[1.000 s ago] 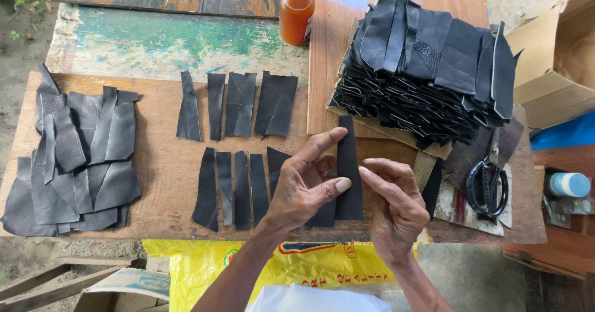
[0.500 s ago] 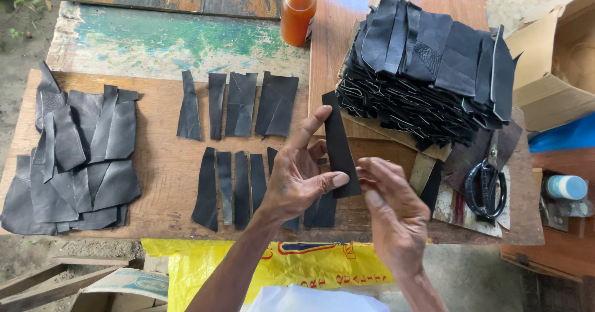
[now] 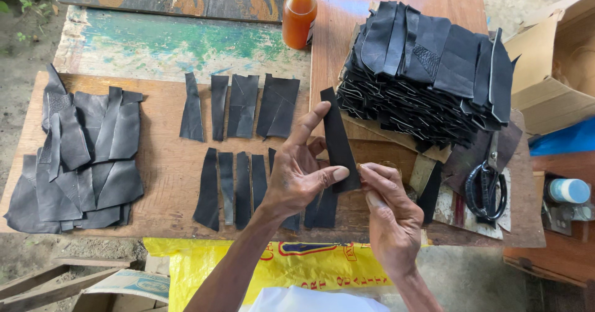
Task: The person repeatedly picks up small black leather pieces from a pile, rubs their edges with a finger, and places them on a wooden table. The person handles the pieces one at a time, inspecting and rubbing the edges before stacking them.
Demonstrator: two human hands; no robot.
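1. The left hand [image 3: 297, 178] pinches a narrow black leather strip [image 3: 338, 139] between thumb and fingers. The forefinger is stretched up along the strip's left edge, and the thumb presses near its lower end.
2. The strip stands almost upright, lifted above the wooden table [image 3: 167, 163], its top leaning slightly toward 11 o'clock.
3. The right hand [image 3: 390, 219] is at 4 o'clock from the strip. Its fingers are curled, and the fingertips meet the strip's bottom end right beside the left thumb. Whether it grips anything else cannot be told.
4. Under the left hand, at 9 o'clock from it, lies a row of cut strips [image 3: 232, 188] side by side on the table.
5. A second row of wider pieces [image 3: 242, 107] lies at 11 o'clock from the left hand, nearer the far edge of the board.
6. At the table's left end, well apart from both hands, is a loose heap of black scraps [image 3: 74, 157].
7. At 1 o'clock from the hands rises a tall stack of black leather [image 3: 427, 70], resting on a brown board.
8. Black-handled scissors [image 3: 486, 188] lie at 3 o'clock from the right hand, near the table's right edge.
9. A bottle of orange liquid [image 3: 299, 14] stands at 12 o'clock, at the far side.
10. A cardboard box [image 3: 558, 70] sits beyond the stack, at 2 o'clock.
11. A yellow sack [image 3: 273, 268] hangs below the table's near edge, at 6 o'clock.
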